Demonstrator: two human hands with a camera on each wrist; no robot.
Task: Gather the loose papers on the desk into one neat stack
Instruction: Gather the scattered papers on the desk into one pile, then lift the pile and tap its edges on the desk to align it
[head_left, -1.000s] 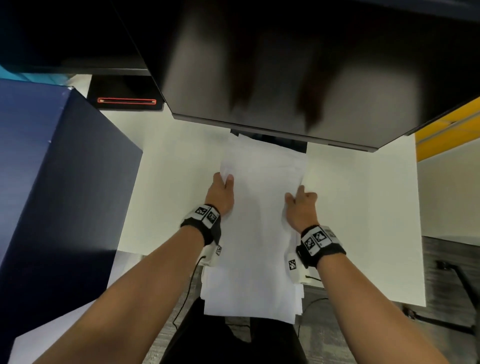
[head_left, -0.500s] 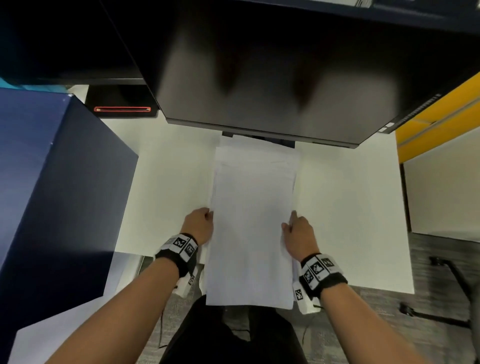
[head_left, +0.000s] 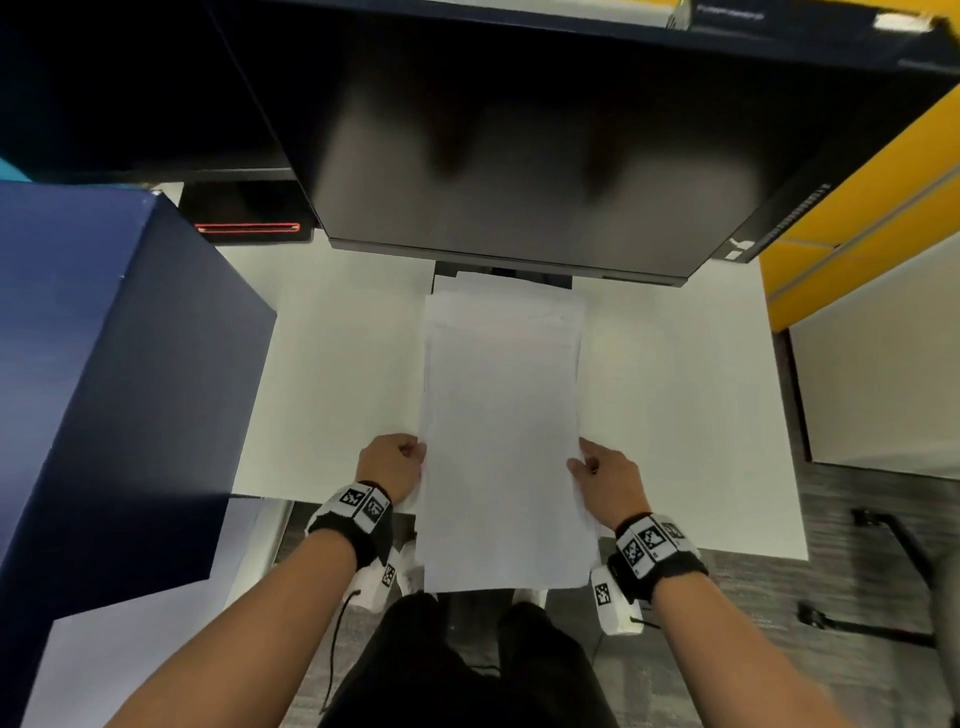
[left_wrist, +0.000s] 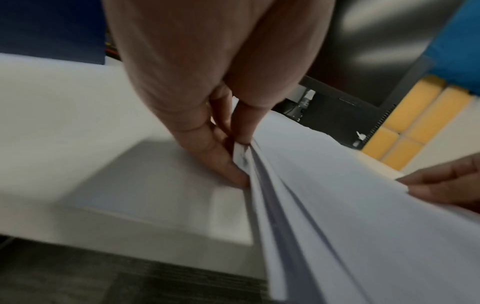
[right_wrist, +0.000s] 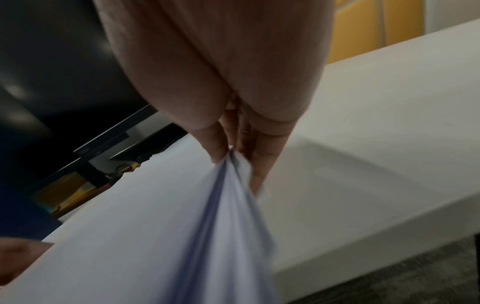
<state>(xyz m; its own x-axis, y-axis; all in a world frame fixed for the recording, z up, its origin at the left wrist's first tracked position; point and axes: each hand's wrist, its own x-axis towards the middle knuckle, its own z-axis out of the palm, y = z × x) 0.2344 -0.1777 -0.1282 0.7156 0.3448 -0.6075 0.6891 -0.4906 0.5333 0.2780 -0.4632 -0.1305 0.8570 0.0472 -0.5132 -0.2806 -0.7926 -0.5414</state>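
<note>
A stack of white papers (head_left: 501, 431) lies lengthwise on the white desk (head_left: 332, 374), its near end hanging past the desk's front edge. My left hand (head_left: 397, 462) pinches the stack's left edge, thumb on top and fingers beneath, as the left wrist view shows the papers (left_wrist: 324, 205) between the fingers (left_wrist: 223, 162). My right hand (head_left: 602, 473) pinches the right edge the same way; the sheets (right_wrist: 161, 236) fan slightly at the fingertips (right_wrist: 257, 176). The far end of the stack reaches the monitor's foot.
A large dark monitor (head_left: 519, 145) overhangs the back of the desk. A dark blue box (head_left: 104, 374) stands at the left. A black device with a red stripe (head_left: 249, 221) sits behind it. Yellow panels (head_left: 857, 208) are at the right. Grey floor lies below.
Both hands slid back along the stack's sides toward me, and the sheets, skewed a second ago, now line up into a narrower, straighter stack.
</note>
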